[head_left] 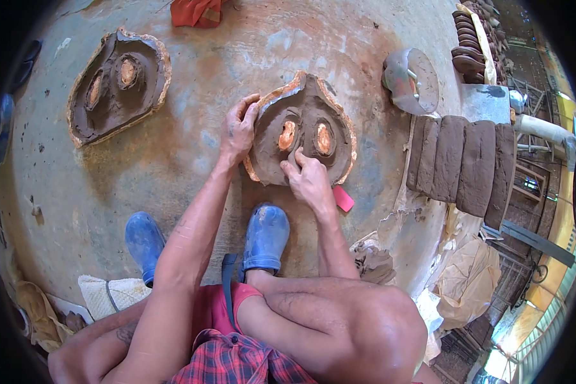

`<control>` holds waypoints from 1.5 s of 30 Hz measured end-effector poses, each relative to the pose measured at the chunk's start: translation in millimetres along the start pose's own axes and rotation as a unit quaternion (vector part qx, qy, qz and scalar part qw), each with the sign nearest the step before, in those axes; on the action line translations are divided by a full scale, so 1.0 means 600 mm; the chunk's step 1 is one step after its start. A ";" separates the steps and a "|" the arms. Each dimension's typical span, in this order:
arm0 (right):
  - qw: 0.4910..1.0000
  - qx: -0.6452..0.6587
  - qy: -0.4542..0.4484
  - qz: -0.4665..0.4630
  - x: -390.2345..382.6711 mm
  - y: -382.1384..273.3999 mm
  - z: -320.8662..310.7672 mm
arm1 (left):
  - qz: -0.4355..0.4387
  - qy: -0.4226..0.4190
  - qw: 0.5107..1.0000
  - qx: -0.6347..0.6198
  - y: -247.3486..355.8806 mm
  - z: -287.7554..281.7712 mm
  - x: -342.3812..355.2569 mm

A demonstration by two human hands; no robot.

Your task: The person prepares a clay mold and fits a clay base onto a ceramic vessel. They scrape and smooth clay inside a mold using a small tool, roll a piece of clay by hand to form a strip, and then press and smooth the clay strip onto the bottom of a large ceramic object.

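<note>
A shield-shaped mould (352,137) with a rough orange-brown rim lies on the floor in front of me. Dark wet clay (275,168) lines it, with two oval orange patches bare in the middle. My left hand (239,131) grips the mould's left rim, fingers curled over the edge. Below the ovals, my right hand (310,182) presses the clay with an extended index finger; its thumb is apart and its other fingers are partly hidden. I see nothing held in it. A small pink flat piece (343,198) lies by my right wrist.
A second clay-lined mould (165,67) lies to the left. On the right are thick clay slabs (459,163), a cylindrical metal container (400,83) and stacked dark discs (468,51). Red cloth (195,13) lies at the far edge; a clay lump (374,264) sits near my right knee.
</note>
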State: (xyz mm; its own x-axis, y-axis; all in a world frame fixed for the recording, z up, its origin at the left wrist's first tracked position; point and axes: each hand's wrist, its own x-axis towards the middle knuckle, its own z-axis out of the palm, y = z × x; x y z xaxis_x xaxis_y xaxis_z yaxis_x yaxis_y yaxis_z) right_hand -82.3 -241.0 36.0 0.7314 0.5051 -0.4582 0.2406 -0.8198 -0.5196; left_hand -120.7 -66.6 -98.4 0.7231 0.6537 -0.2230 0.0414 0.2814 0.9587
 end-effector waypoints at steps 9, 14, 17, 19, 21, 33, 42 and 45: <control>0.977 0.174 -0.104 0.071 -0.008 0.018 -0.004 | 0.126 0.074 0.974 0.174 0.077 0.005 -0.088; 0.992 0.070 0.095 -0.031 0.005 0.049 -0.091 | 0.265 -0.060 0.899 0.344 0.143 -0.010 -0.115; 0.932 -0.160 0.191 -0.264 0.037 0.070 -0.118 | 0.273 -0.160 0.853 0.415 0.158 0.000 -0.135; 0.915 -0.193 0.139 -0.327 0.069 0.079 -0.102 | 0.274 -0.185 0.808 0.487 0.152 0.009 -0.163; 0.898 -0.195 0.130 -0.372 0.096 0.079 -0.096 | 0.271 -0.182 0.782 0.531 0.147 0.019 -0.180; 0.861 -0.268 0.084 -0.423 0.161 0.099 -0.117 | 0.237 -0.115 0.831 0.489 0.136 0.012 -0.176; 0.874 -0.292 0.064 -0.383 0.147 0.083 -0.083 | 0.195 -0.110 0.879 0.421 0.118 -0.006 -0.155; 0.894 -0.268 0.058 -0.354 0.135 0.082 -0.080 | 0.171 -0.109 0.892 0.404 0.123 -0.008 -0.145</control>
State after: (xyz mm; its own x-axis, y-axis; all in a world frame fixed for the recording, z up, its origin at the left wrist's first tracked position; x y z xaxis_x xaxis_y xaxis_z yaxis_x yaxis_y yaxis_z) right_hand 19.4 -253.5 7.7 0.3295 0.9424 -0.0571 0.9176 -0.3339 -0.2155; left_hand -183.6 -99.4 -9.0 0.9022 0.4268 0.0614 0.2124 -0.5637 0.7982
